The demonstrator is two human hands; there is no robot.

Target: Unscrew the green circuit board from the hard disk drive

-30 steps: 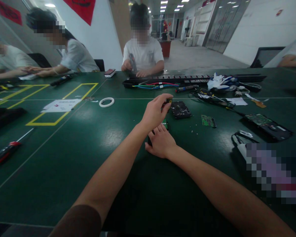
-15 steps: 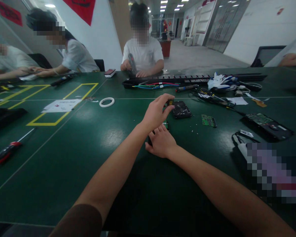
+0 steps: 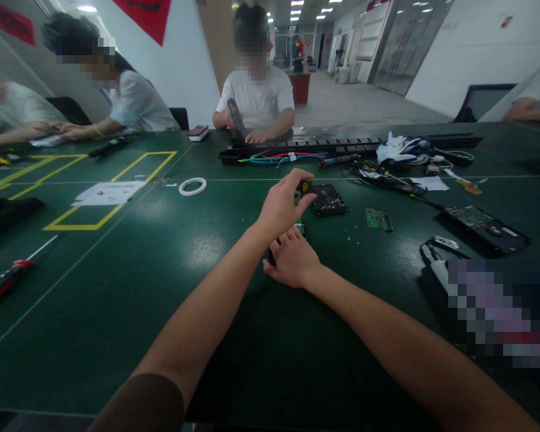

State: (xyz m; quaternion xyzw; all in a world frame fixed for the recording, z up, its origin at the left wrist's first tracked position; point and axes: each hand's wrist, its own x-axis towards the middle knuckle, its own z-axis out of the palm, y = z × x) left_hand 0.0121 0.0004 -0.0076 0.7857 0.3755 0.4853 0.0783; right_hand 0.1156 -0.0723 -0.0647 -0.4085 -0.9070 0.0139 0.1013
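My left hand (image 3: 282, 205) is closed around the upper end of a dark upright tool with a yellow mark (image 3: 305, 187); the fingers hide most of it, and its exact kind does not show. Just below, my right hand (image 3: 296, 259) is closed over a black hard drive with a green circuit board (image 3: 301, 228), holding it down on the table. Only the board's edge and a dark corner by the thumb are visible. Beyond my hands lies a second black hard drive (image 3: 329, 200), and a loose green circuit board (image 3: 378, 219) is to its right, near several tiny pale bits.
The green table (image 3: 198, 312) carries a white tape ring (image 3: 192, 186), a red-black screwdriver (image 3: 9, 281), papers (image 3: 108, 193) and, at right, another black drive (image 3: 482, 230). Wires and a long black strip (image 3: 342, 145) lie at the back. A person opposite holds a power screwdriver (image 3: 235, 114).
The whole view has shifted slightly. Both my hands keep nearly the same pose and hold. The person opposite has moved the power screwdriver a little to the left.
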